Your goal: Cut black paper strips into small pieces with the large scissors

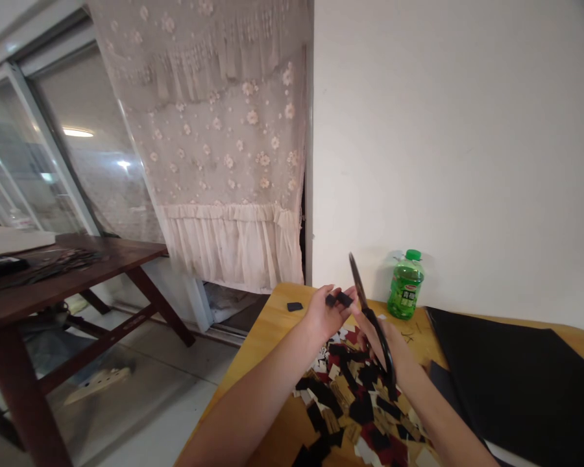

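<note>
My left hand [327,312] is raised over the wooden table [263,337] and pinches a small black piece [338,299] between its fingertips. My right hand [387,347] grips black scissors [370,318], the blades pointing up and touching the black piece. Below both hands lies a heap of cut scraps [355,395] in black, red, tan and white. One loose black scrap [294,306] lies apart near the table's far left edge.
A green plastic bottle [405,285] stands by the white wall. A large black sheet [516,370] covers the table's right side. A dark wooden table [53,272] stands at left, a lace curtain [224,149] hangs behind.
</note>
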Motion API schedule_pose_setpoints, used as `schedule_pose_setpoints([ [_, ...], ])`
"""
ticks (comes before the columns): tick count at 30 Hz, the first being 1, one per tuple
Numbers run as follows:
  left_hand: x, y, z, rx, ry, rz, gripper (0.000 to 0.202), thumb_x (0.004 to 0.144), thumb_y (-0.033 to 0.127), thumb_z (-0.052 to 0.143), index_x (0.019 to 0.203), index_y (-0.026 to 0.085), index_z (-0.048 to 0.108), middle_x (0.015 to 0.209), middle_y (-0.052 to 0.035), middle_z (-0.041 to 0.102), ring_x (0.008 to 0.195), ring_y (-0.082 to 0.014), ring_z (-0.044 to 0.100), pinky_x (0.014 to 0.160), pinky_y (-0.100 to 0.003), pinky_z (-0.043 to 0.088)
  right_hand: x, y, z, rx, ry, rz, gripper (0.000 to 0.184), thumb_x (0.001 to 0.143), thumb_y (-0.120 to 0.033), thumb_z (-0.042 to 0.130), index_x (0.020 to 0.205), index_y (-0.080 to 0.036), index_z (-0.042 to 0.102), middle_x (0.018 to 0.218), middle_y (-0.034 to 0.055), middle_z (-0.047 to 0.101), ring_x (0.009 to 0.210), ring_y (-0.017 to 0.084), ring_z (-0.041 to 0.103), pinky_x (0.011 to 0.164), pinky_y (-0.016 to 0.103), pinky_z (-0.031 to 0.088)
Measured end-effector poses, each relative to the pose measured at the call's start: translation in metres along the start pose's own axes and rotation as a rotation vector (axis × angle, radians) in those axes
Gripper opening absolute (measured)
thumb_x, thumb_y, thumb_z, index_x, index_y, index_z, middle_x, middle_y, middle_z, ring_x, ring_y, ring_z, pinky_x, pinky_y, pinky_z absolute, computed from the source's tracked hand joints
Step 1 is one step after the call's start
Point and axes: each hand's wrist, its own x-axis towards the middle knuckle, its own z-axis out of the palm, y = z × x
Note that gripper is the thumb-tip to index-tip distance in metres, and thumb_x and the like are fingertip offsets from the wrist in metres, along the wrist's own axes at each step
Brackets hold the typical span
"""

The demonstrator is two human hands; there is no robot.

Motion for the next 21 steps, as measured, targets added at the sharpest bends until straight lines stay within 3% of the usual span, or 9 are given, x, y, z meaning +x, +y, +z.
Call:
schedule_pose_setpoints([
  [6,-0.002,-0.001,0.000,0.003,-0.051,0.017,0.008,0.075,0.006,0.046,0.080,0.010,0.052,0.092,-0.0175,0.065,0.078,-0.0191,0.065,0.069,-0.026,0.051,-0.006,-0.017,-0.008,-0.039,0.316,-0.212,0.048,0.058,-0.065,0.055,0.049,-0.025,0.032,0.045,-0.0029,0.038,0.045,0.015,0.038,0.050,0.031,0.036],
  [15,-0.007,-0.005,0.004,0.025,-0.021,0.042,0.020,0.071,-0.001,0.041,0.084,0.014,0.043,0.099,-0.0198,0.064,0.079,-0.0203,0.067,0.069,-0.029,0.050,0.006,0.003,-0.006,0.003,0.394,-0.253,0.046,0.058,-0.063,0.060,0.055,-0.024,0.035,0.055,0.0017,0.053,0.057,0.020,0.052,0.062,0.035,0.043],
  [21,-0.006,-0.009,0.002,0.055,-0.053,0.062,0.017,0.074,0.000,0.040,0.080,0.015,0.042,0.090,-0.0178,0.066,0.072,-0.0182,0.067,0.070,-0.027,0.049,0.007,0.006,-0.009,-0.013,0.417,-0.210,0.047,0.059,-0.066,0.057,0.058,-0.024,0.036,0.058,0.0018,0.051,0.060,0.022,0.053,0.064,0.036,0.043],
])
